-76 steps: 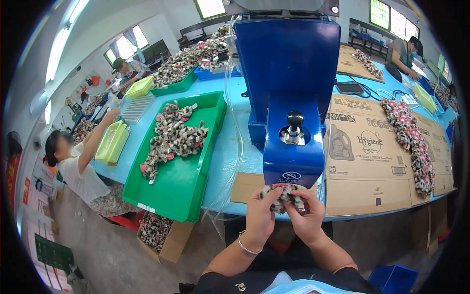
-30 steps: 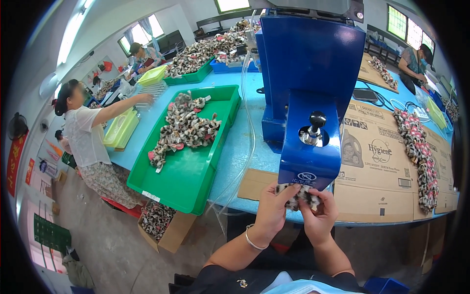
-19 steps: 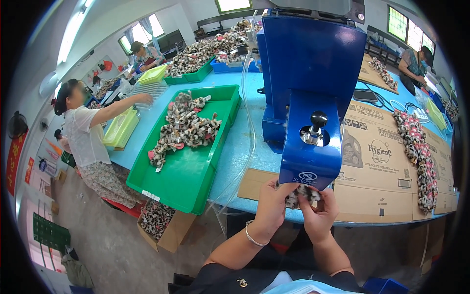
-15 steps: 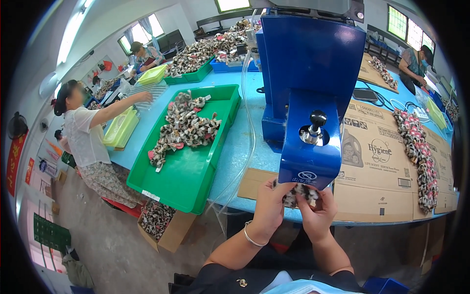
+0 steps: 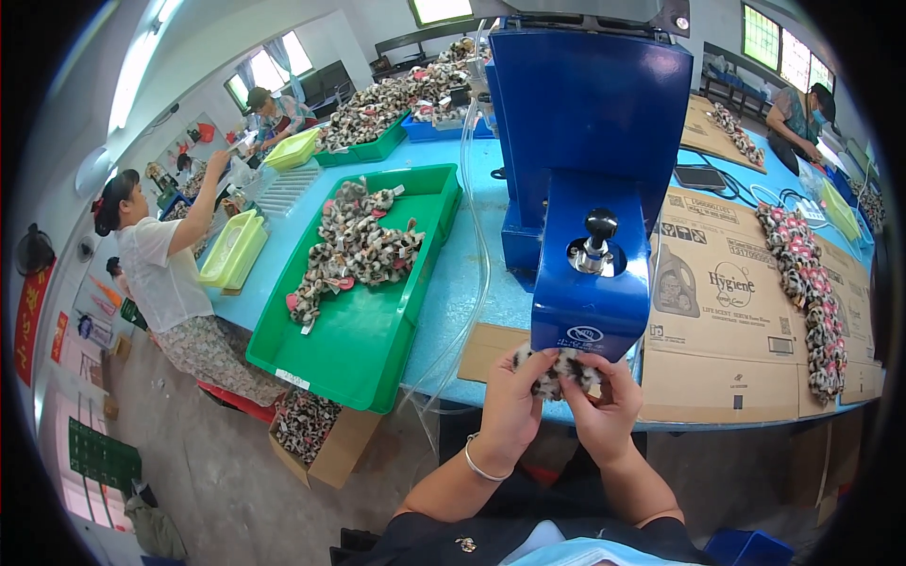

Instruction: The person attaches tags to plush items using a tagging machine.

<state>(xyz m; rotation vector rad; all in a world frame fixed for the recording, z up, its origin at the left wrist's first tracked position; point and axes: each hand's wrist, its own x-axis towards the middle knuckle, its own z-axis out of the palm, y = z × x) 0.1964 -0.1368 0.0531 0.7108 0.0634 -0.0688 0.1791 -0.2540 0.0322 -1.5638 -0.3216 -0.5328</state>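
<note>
A small black-and-white plush toy (image 5: 555, 375) is pinched between my two hands, just below the front lip of a blue press machine (image 5: 592, 292). My left hand (image 5: 514, 401) grips its left side, thumb on top. On the other side my right hand (image 5: 604, 406) closes round it, thumb pressed into the fur. The toy's far part is partly hidden under the machine's head. A black knob (image 5: 601, 224) on a metal shaft sits in the machine's round opening. To the left, a green tray (image 5: 363, 363) holds a heap of similar plush pieces (image 5: 363, 241).
Flattened cardboard (image 5: 717, 368) covers the table at right, with a row of plush toys (image 5: 812, 311) along it. Clear tubes (image 5: 481, 274) run beside the machine. A co-worker (image 5: 165, 250) stands at left by a yellow-green basket (image 5: 233, 250). An open carton (image 5: 344, 448) sits below the tray.
My hands and the plush toy have shifted slightly left and more of the fur shows. The co-worker at left has raised an arm that was stretched over the table.
</note>
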